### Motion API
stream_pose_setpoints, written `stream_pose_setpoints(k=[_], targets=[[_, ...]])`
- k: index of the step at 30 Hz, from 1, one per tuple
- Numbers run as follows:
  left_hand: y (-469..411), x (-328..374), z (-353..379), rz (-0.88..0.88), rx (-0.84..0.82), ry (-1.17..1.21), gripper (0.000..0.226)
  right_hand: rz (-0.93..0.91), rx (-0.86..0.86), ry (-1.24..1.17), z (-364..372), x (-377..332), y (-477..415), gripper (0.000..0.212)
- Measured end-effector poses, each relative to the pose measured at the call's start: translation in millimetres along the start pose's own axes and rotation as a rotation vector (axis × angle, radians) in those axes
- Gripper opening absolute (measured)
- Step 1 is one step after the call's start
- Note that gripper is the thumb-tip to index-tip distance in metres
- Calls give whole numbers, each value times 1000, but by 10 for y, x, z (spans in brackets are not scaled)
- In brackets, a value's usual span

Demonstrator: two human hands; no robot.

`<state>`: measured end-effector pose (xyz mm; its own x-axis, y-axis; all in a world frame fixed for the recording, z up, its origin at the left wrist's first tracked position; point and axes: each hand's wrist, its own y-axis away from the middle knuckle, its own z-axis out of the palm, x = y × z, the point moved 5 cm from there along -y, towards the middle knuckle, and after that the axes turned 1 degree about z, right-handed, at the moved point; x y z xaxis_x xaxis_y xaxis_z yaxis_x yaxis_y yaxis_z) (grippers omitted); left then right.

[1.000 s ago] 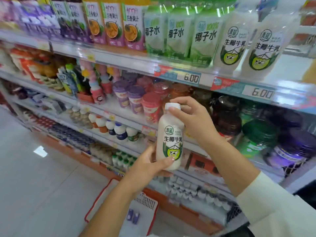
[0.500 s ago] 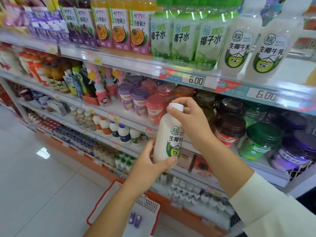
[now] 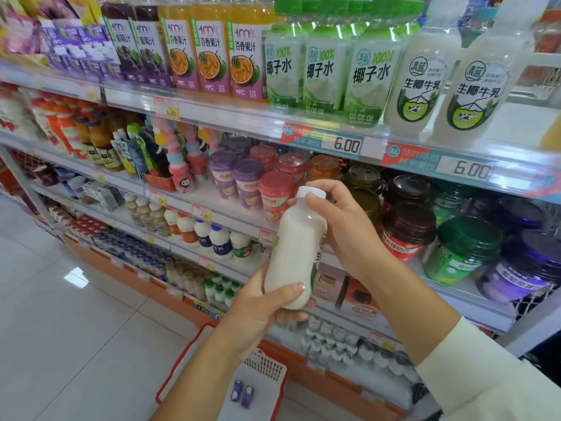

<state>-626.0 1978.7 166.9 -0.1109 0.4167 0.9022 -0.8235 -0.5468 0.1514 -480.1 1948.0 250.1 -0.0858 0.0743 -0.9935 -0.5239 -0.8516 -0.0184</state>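
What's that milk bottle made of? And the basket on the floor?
Bottle: probably thin see-through plastic with a smooth finish, since the white drink shows through its bare side. Its cap: seemingly white opaque plastic. Basket: likely hard moulded plastic, with a red rim and white slotted walls.

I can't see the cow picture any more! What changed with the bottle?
The coconut milk bottle was twisted, so its label swung from facing the camera round to the right; only the label's edge shows. The left hand still grips its bottom and the right hand still holds its top.
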Motion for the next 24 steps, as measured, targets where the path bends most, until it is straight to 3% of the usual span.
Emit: stream_pose_setpoints(k=[5, 8, 11, 16, 18, 20, 24], targets=[[44, 89, -50, 141, 229, -533, 69, -68, 89, 235, -72, -77, 19, 16], [29, 69, -53, 177, 234, -611, 77, -71, 118, 236, -109, -91, 14, 14], [7, 127, -49, 134, 176, -513, 73, -35, 111, 115, -154, -65, 14, 13], [-47, 56, -39, -81, -75, 125, 80, 4, 74, -97, -177, -20, 24, 20], [-49, 26, -13, -120, -176, 252, 75, 8, 39, -142, -181, -6, 19, 21], [-60, 19, -8, -106, -188, 207, 72, 13, -5, -154, -177, 13, 19, 25], [-76, 66, -14, 28, -22, -35, 64, 1, -24, -20, -183, -10, 40, 22]])
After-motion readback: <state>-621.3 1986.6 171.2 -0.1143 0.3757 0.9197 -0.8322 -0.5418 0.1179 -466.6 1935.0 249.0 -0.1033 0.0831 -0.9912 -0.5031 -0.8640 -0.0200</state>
